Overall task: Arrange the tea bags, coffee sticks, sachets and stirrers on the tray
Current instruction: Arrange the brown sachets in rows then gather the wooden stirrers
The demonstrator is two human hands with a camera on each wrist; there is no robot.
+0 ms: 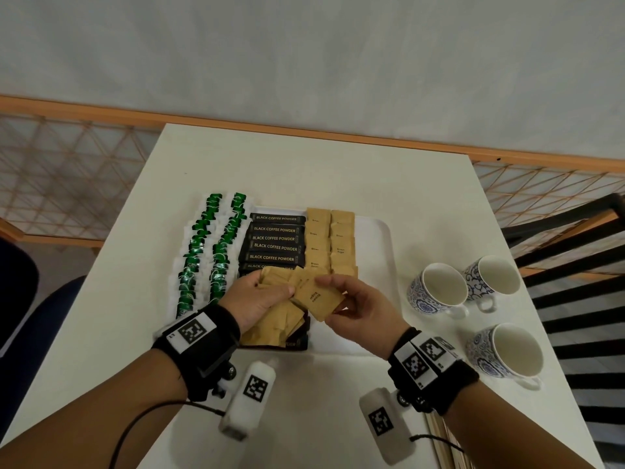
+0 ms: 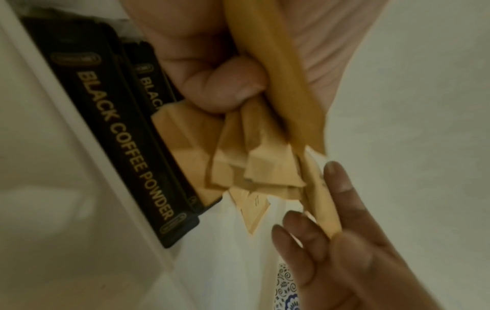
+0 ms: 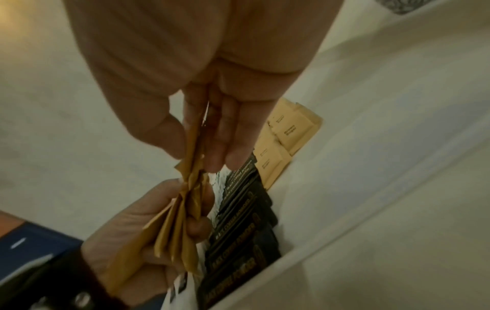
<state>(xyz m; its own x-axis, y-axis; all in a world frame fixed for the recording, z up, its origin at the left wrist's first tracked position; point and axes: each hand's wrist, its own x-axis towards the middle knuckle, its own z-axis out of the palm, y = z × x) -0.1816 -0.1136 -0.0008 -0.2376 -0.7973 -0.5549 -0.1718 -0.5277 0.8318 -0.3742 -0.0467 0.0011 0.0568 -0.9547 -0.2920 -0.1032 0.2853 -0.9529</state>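
Observation:
On the white tray (image 1: pixel 375 238) lie two columns of green-and-white tea bags (image 1: pixel 209 252), a column of black coffee sticks (image 1: pixel 275 247) and two columns of brown sugar sachets (image 1: pixel 329 242). Above the tray's near part my left hand (image 1: pixel 262 299) grips a fanned bundle of brown sachets (image 1: pixel 280 318) (image 2: pixel 254 159) (image 3: pixel 175 228). My right hand (image 1: pixel 351 302) pinches one sachet (image 1: pixel 319 299) (image 3: pixel 195 146) at the bundle's right end, thumb on top. Wooden stirrers (image 1: pixel 446 441) show at the table's near right edge, partly hidden by my right forearm.
Three white cups with blue patterns (image 1: pixel 443 287) (image 1: pixel 493 275) (image 1: pixel 510 350) stand right of the tray. The white table (image 1: pixel 304 170) meets a wall at the back. A dark slatted chair (image 1: pixel 575 299) is to the right, a blue seat (image 1: pixel 40 319) to the left.

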